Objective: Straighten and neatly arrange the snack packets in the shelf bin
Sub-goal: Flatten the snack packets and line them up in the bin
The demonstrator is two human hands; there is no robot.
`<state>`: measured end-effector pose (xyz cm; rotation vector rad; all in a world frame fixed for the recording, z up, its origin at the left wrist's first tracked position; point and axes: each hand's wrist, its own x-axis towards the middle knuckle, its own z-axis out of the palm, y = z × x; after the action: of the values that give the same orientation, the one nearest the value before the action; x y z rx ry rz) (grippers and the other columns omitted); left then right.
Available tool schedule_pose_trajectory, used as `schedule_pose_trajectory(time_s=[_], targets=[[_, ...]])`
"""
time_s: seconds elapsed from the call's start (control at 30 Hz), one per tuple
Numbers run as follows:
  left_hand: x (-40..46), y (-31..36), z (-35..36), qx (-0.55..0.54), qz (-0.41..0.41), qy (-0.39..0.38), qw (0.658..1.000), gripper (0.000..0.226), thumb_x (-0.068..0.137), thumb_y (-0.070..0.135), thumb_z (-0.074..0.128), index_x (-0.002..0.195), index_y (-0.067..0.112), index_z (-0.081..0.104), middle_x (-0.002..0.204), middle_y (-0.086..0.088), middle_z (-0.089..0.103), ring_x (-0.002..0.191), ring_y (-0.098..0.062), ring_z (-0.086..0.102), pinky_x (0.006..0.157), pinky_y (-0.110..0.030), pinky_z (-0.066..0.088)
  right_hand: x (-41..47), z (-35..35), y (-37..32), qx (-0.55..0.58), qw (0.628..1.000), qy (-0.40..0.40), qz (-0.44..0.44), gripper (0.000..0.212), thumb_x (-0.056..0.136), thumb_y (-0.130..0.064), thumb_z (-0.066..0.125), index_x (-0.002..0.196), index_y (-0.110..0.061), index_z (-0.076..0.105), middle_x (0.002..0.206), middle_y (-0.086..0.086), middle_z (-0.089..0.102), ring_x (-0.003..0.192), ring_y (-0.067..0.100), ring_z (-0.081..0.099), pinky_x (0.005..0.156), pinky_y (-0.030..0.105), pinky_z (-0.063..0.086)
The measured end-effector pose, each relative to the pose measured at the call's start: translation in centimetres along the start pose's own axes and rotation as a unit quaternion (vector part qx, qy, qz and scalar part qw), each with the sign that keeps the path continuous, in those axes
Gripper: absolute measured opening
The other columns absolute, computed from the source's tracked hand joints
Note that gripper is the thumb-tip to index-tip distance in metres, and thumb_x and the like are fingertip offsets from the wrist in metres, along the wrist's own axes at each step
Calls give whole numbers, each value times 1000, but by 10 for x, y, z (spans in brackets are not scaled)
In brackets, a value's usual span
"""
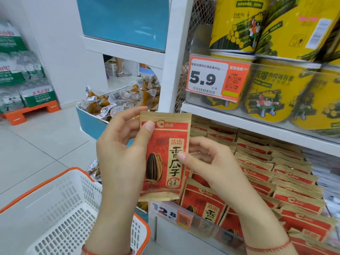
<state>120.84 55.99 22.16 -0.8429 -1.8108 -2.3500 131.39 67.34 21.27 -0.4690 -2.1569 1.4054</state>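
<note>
Both hands grip one sunflower-seed packet (165,155) upright: the left hand (121,150) pinches its upper left corner, thumb in front, and the right hand (207,162) pinches its right edge. The packet sits above the front left corner of the shelf bin (195,225). Right of the grip, rows of packets (272,173) already stand fairly even; this one remains to be seated. The shelf above (257,124) limits headroom; the white basket (70,208) lies below left.

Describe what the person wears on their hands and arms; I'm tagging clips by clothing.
Both forearms are bare, with no sleeves or gloves in view. The left hand and right hand each have a thin red braided string bracelet at the wrist. No rings or watch show.
</note>
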Motion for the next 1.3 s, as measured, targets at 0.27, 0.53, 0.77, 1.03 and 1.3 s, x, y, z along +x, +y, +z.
schedule_pose_trajectory(time_s=[0.27, 0.53, 0.77, 1.03, 1.3], targets=[[1, -4, -1, -37, -195, -219, 956, 37, 80, 33, 63, 114, 20, 67, 91, 4, 77, 82, -11, 74, 65, -19, 57, 0, -11, -3, 166, 977, 131, 15, 20, 78, -25, 67, 96, -18, 72, 86, -1, 75, 79, 11, 71, 63, 17, 53], [-6, -8, 15, -73, -190, -250, 947, 32, 84, 29, 62, 113, 18, 67, 91, -5, 77, 80, -23, 75, 62, -25, 57, -2, -21, -8, 206, 958, 198, 10, 27, 68, -29, 70, 94, -20, 72, 84, 0, 76, 75, 12, 72, 58, 16, 51], [-11, -9, 26, -97, -182, -232, 951, 29, 85, 27, 62, 111, 17, 68, 89, -6, 77, 75, -19, 74, 58, -21, 54, -3, -26, -10, 223, 954, 201, 20, 34, 73, -30, 67, 103, -15, 71, 86, 1, 76, 74, 13, 72, 60, 19, 55], [-13, -11, 32, -94, -167, -206, 960, 29, 85, 26, 62, 113, 19, 67, 92, -1, 77, 77, -14, 74, 59, -18, 53, -5, -29, -10, 226, 958, 172, 28, 26, 86, -30, 60, 103, -15, 73, 88, 4, 76, 75, 16, 72, 58, 18, 52], [-18, -11, 37, -71, -114, -264, 955, 50, 84, 34, 73, 130, 37, 53, 113, 23, 69, 103, -3, 68, 80, -19, 55, -8, -14, -22, 198, 958, 198, -63, 27, 64, -31, 70, 88, -21, 71, 74, -6, 72, 58, 1, 61, 49, 11, 43]])
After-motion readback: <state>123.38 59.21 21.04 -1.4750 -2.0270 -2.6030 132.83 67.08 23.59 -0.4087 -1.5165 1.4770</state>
